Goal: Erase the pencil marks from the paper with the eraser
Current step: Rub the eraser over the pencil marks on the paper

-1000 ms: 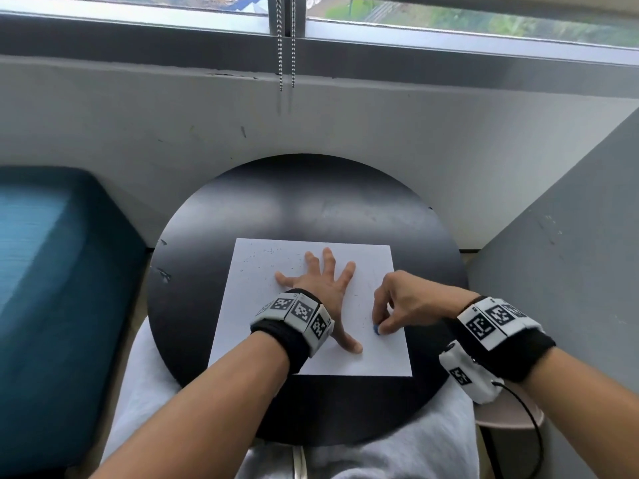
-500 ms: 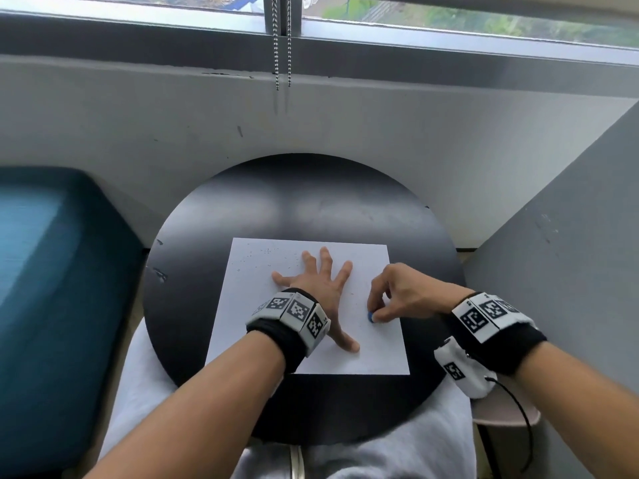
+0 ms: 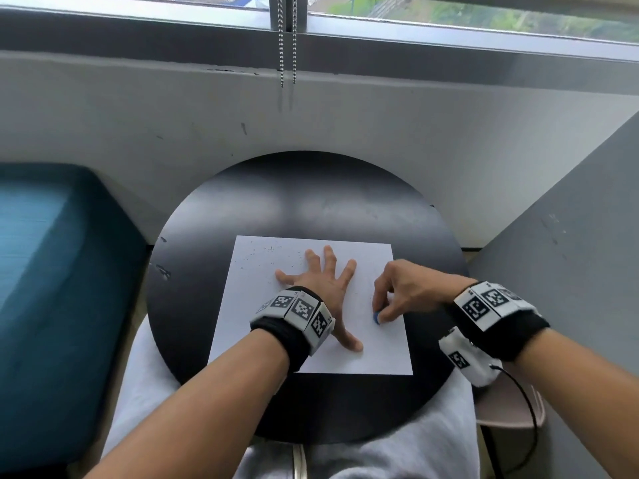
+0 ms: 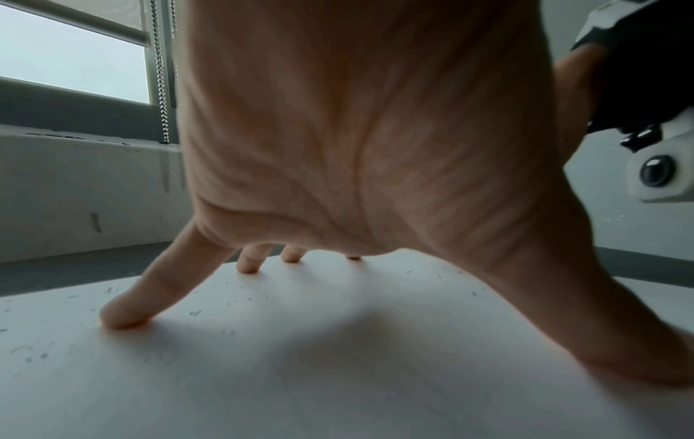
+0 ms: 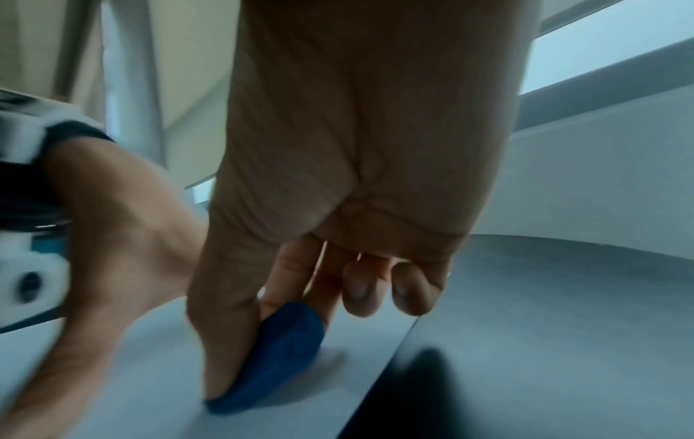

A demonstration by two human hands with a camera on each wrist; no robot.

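Observation:
A white sheet of paper (image 3: pixel 262 316) lies on the round black table (image 3: pixel 311 202). Small dark specks are scattered over its far left part (image 3: pixel 266 254). My left hand (image 3: pixel 325 281) lies spread flat on the middle of the sheet and presses it down, its fingertips (image 4: pixel 124 317) on the paper (image 4: pixel 300 371). My right hand (image 3: pixel 397 292) pinches a small blue eraser (image 3: pixel 376 318) between thumb and fingers and holds its tip against the sheet near the right edge. In the right wrist view the blue eraser (image 5: pixel 277 356) touches the paper (image 5: pixel 157 386), blurred by motion.
A teal cushion (image 3: pixel 52 288) stands to the left of the table. A grey wall panel (image 3: pixel 570 254) rises on the right. The white window ledge (image 3: pixel 311 115) lies behind, with bead chains (image 3: pixel 287 39) hanging down. Grey trousers (image 3: pixel 380 461) are under the table's near edge.
My right hand with the eraser has moved back and forth over the sheet's right part, away from me first and now slightly nearer again. My left hand has stayed pressed on the paper.

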